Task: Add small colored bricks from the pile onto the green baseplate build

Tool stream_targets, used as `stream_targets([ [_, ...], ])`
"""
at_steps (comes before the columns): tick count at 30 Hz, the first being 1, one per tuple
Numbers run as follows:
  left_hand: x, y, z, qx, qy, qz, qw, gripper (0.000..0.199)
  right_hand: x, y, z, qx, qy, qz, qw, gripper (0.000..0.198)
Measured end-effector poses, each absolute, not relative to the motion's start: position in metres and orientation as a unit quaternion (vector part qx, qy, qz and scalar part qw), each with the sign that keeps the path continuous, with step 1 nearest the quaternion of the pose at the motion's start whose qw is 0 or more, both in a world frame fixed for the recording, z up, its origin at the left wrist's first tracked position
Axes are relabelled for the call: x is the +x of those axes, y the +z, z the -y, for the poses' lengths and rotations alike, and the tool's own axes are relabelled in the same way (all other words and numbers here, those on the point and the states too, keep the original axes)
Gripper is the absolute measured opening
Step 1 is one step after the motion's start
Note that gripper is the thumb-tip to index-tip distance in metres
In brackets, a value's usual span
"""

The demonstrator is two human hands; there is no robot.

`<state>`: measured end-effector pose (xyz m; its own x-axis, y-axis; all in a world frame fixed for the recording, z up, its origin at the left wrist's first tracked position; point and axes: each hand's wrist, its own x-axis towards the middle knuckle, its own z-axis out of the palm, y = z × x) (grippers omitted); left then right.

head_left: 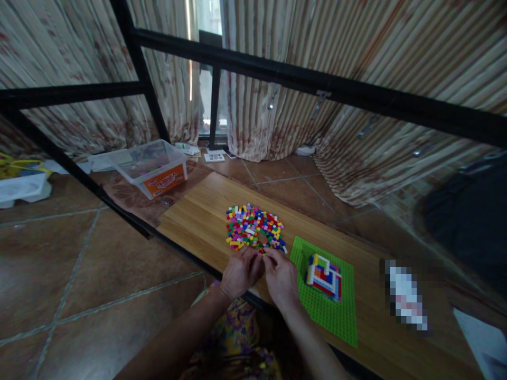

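Both hands meet at the near edge of a loose pile of small coloured building bricks (247,227) on the wooden table. My left hand (240,273) is closed in a pinch, its fingertips by a tiny pinkish brick (260,253). Facing it, my right hand (282,275) is also pinched at the same spot, nearly touching the left. How many bricks are between the fingers is hidden. Right of my hands lies a green studded baseplate (344,324). On it stands a low, squarish brick build (325,278) with white, red, blue and yellow bricks.
A clear plastic tub (166,161) with an orange label stands beyond the table's (198,206) far left end. Black metal bars (277,60) cross ahead, before striped curtains (261,121). A pixelated patch (407,295) and a white sheet (483,338) are at the right.
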<state>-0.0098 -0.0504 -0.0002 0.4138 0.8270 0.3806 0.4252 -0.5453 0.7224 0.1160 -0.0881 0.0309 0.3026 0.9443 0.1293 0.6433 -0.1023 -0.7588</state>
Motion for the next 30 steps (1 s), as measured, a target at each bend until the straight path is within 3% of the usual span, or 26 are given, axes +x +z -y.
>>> stream_targets([
  [8, -0.008, -0.002, 0.051, 0.793, 0.357, -0.416, 0.265, 0.020, 0.147, 0.048, 0.101, -0.700, 0.153, 0.546, 0.434, 0.033],
  [14, -0.007, -0.002, 0.052, 0.793, 0.353, -0.432, 0.245, 0.020, 0.191, 0.055, 0.129, -0.744, 0.147, 0.438, 0.483, 0.037],
  [24, -0.007, -0.005, 0.048, 0.798, 0.367, -0.425, 0.220, 0.015, 0.264, 0.047, 0.171, -0.844, 0.056, 0.303, 0.440, 0.040],
  [30, -0.008, -0.002, 0.047, 0.800, 0.368, -0.419, 0.219, 0.016, 0.264, 0.025, 0.157, -0.805, 0.082, 0.328, 0.488, 0.036],
])
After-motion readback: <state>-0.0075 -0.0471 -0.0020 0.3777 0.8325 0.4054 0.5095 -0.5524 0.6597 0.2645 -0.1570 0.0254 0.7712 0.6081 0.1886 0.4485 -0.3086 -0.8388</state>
